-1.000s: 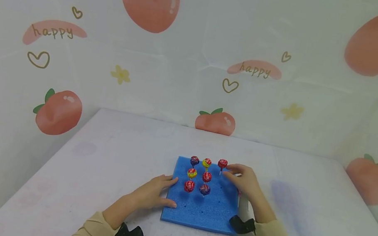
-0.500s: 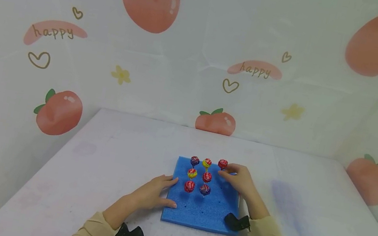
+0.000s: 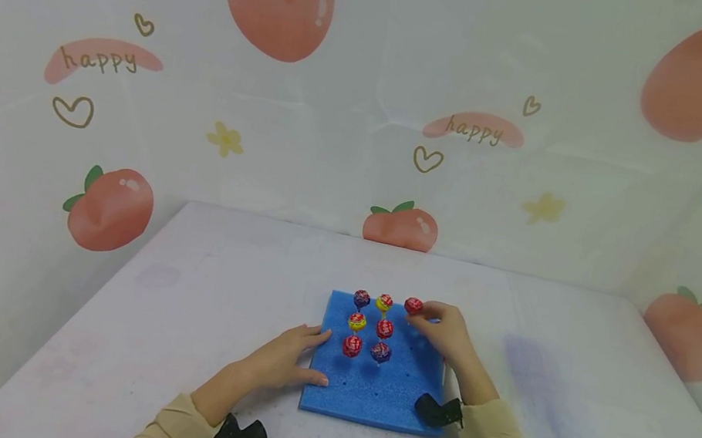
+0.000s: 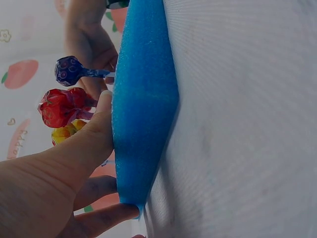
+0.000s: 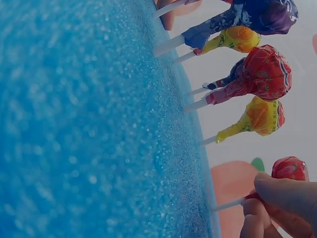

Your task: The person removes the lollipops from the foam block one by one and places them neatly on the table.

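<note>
Right hand [image 3: 447, 331] setting the red lollipop [image 5: 290, 169] in the far row

Through the head view I see the blue foam board [image 3: 353, 406] flat on the white surface [image 3: 232, 253], with the red lollipop at its far edge, toward the right. My right hand pinches it between thumb and finger at the wrapper twist, just under the head. My left hand [image 3: 281, 355] lies along the board's left edge, fingers extended, thumb on the top face, apparently bracing it.

Six others stand upright in two columns: far dark lollipop [image 3: 361, 299] and far yellow lollipop [image 3: 385, 303]; middle yellow lollipop [image 3: 357, 323] and middle red lollipop [image 3: 384, 329]; near red lollipop [image 3: 352, 346] and near dark lollipop [image 3: 381, 353].

I judge the step in hand to be seating this stick, starting a third column. Its lower end meets the foam in the right wrist view, but I can't tell how deep it goes. The next move calls for a straight downward press with the board held steady, then a clean release that doesn't tip the stick. Small dark holes [image 3: 407, 375] show nearer me.
</note>
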The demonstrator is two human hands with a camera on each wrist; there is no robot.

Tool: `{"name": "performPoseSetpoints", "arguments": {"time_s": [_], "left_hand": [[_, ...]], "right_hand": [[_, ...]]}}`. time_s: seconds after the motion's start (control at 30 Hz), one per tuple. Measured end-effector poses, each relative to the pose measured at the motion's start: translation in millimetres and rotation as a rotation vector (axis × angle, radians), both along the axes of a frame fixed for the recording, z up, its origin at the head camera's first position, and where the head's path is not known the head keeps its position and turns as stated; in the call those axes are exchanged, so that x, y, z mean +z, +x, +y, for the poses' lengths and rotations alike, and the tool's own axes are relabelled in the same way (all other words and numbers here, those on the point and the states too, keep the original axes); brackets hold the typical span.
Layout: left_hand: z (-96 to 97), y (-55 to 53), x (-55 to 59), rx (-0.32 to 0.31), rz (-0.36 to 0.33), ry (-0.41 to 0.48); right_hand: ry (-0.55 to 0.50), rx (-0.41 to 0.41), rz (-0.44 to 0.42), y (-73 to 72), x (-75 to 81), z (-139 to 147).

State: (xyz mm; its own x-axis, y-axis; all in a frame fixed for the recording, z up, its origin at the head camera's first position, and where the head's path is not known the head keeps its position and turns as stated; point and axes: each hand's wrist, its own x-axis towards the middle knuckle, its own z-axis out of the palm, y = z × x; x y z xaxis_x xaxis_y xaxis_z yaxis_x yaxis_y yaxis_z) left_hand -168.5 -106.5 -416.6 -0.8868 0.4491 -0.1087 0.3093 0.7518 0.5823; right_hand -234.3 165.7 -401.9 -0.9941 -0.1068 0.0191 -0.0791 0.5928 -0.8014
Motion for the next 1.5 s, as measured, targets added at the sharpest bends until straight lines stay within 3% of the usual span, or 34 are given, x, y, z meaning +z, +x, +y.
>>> {"name": "performPoseSetpoints", "arguments": {"time_s": [0.37, 1.5], "left_hand": [[-1.0, -1.2, -1.3, 0.007, -0.007, 0.001], [-1.0, 0.1, -0.6, 0.003, -0.008, -0.002]], "right_hand": [[0.01, 0.016, 0.088, 1.3, 12.6, 2.6], [0.044, -0.009, 0.056, 19.8, 19.6, 18.6]]}}
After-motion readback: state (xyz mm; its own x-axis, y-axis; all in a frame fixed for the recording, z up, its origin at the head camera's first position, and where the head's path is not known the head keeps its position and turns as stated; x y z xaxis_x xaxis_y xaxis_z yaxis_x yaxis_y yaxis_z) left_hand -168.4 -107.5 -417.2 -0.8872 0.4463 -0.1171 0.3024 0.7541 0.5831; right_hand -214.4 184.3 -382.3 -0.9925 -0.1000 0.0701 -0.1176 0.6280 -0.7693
